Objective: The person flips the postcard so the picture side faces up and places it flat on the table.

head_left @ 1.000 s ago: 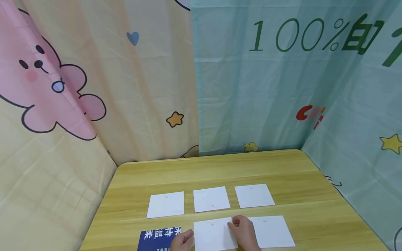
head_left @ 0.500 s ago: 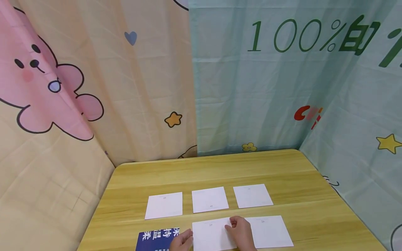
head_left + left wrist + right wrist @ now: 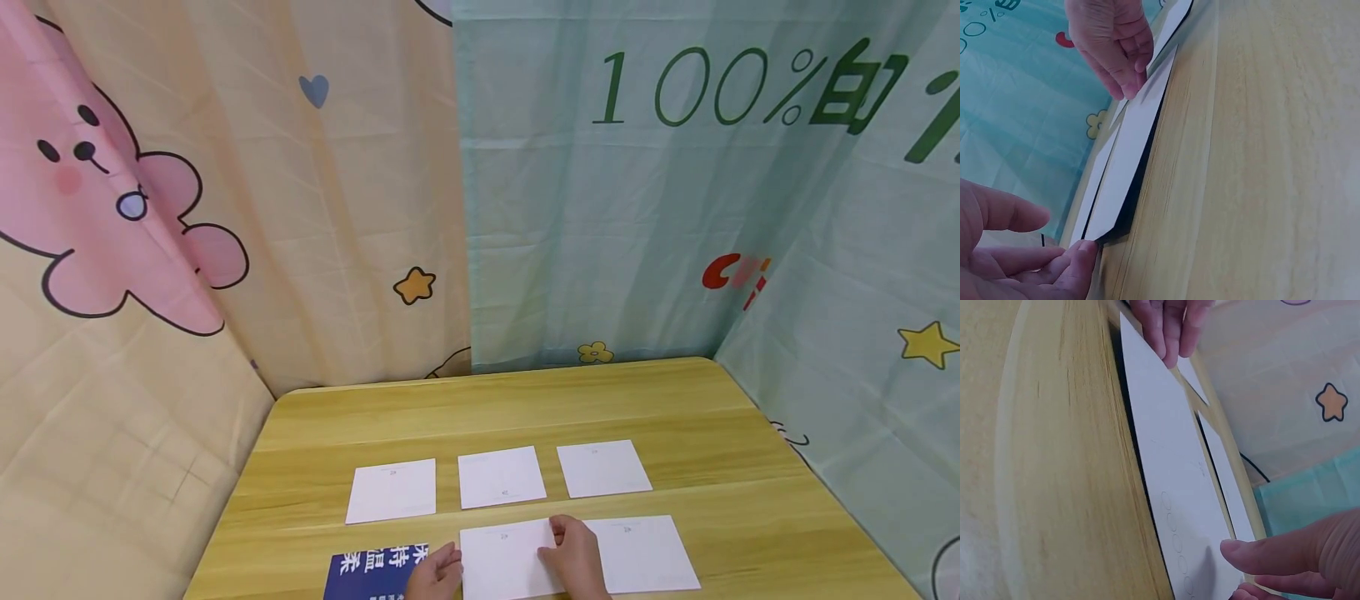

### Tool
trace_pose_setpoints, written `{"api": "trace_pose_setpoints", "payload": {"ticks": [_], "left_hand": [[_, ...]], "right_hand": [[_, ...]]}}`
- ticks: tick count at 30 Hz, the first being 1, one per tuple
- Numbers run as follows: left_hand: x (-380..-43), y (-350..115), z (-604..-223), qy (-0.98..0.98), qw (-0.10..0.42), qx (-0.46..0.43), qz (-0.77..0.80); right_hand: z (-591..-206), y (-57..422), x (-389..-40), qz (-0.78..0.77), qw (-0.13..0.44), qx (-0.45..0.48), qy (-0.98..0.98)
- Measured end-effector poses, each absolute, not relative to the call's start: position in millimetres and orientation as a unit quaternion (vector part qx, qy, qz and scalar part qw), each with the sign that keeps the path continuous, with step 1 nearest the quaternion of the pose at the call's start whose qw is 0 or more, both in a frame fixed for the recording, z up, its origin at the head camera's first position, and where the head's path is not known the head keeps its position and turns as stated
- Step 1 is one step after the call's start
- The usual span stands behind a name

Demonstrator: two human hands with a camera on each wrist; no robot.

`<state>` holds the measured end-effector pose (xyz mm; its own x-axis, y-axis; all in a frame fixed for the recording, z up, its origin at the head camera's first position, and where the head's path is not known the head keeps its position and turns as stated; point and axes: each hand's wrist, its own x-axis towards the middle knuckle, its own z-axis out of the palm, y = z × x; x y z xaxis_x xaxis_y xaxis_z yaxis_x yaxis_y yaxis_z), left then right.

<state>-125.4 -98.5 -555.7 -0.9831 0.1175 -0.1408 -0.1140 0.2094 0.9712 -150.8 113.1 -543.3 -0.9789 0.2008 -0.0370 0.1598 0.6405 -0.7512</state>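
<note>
A white postcard [image 3: 498, 567] lies in the middle of the front row in the head view. My right hand [image 3: 576, 557] pinches its right edge, thumb on the face. At the opposite edge is my left hand [image 3: 437, 573]; its fingertips [image 3: 1086, 247] touch the corner with the thumb held apart, as the left wrist view shows. A dark underside shows beneath the postcard [image 3: 1132, 156], which is tilted slightly off the table. Small circles are printed on the postcard [image 3: 1160, 444] in the right wrist view. A blue card [image 3: 367, 575] with white characters lies partly behind my left hand.
Another white card [image 3: 645, 554] lies right of the held one. Behind are three more: a left card [image 3: 392, 492], a middle card [image 3: 502, 477] and a right card [image 3: 604, 468]. The wooden table [image 3: 487, 408] meets printed curtains [image 3: 360, 208] at its back and sides.
The head view has shifted slightly. Both hands stay at the postcard's sides; the left hand's fingers have lifted a little. The other cards have not moved.
</note>
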Motion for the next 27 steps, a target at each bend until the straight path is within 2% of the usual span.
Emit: {"api": "trace_pose_setpoints", "payload": {"ticks": [9, 15, 27], "left_hand": [[-133, -91, -569, 0.769, 0.027, -0.012, 0.638], [-135, -92, -570, 0.793, 0.014, 0.017, 0.609], [-137, -91, -568, 0.806, 0.009, -0.003, 0.592]], "right_hand": [[-548, 114, -150, 0.404, 0.058, -0.095, -0.908], [-550, 112, -150, 0.408, 0.07, -0.093, -0.905], [-552, 122, -151, 0.433, 0.053, -0.075, -0.897]]}}
